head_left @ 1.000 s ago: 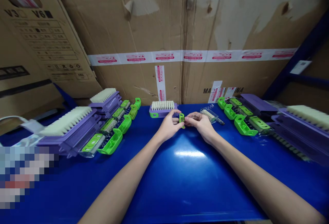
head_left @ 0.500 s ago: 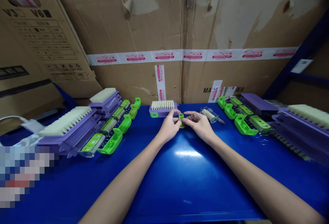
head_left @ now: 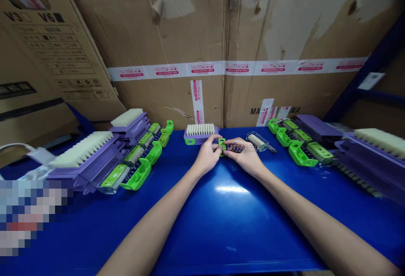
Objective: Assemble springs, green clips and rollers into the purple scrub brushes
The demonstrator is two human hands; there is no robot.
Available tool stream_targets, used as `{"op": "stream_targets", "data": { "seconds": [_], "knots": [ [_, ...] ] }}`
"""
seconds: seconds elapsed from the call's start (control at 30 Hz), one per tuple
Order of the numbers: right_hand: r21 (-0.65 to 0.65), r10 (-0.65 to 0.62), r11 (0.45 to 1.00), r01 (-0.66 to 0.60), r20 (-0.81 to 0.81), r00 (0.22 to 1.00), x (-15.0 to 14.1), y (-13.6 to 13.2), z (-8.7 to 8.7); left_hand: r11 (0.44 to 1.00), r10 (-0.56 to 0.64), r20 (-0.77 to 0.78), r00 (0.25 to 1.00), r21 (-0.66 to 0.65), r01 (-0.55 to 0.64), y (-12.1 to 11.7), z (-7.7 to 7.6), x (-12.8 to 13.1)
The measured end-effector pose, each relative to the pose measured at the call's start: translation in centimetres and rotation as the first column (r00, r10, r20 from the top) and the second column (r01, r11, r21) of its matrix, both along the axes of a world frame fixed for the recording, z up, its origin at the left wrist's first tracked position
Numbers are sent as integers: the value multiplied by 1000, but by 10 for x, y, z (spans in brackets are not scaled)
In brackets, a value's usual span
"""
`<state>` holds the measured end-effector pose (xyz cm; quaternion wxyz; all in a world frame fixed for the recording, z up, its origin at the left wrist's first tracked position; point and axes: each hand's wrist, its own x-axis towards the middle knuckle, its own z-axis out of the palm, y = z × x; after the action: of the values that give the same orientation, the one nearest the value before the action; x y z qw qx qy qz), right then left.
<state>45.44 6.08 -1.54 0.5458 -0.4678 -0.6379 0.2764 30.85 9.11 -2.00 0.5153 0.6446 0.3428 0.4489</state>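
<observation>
In the middle of the head view, my left hand grips a small green plastic part with thumb and fingers. Fingers of my right hand pinch the near end of a metal coil spring against that part. The rest of the spring sticks out to the right over the hand. Whether its end sits inside the green part is hidden by the fingertips. Just behind my left hand stands a purple and green brush with cream bristles facing up. Beyond my right hand lies a clear plastic piece with a cream block inside.
Purple brush pieces, green end parts and clear-cased blocks line the left. Similar green parts and purple pieces lie right. Cardboard walls the back of the blue table.
The spring has come clearly into view, pointing right over my right hand. My right hand and the green part have shifted slightly left.
</observation>
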Motion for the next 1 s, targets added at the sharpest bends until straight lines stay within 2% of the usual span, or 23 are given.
{"op": "stream_targets", "data": {
  "seconds": [0.1,0.3,0.7,1.0],
  "knots": [
    [98,-16,995,8,82,996,0,-1,1,1000,7,1,1000,22,-7,2,0,-1],
    [164,-41,986,15,157,987,0,-1,0,999,17,-11,1000,-30,-18,2,1,-4],
    [64,-21,998,13,117,993,-2,2,-6,998,8,-13,1000,-56,-9,4,-3,-2],
    [59,-8,998,1,110,994,-3,4,-7,996,30,-44,999,-79,-34,3,2,-1]
  ]
}}
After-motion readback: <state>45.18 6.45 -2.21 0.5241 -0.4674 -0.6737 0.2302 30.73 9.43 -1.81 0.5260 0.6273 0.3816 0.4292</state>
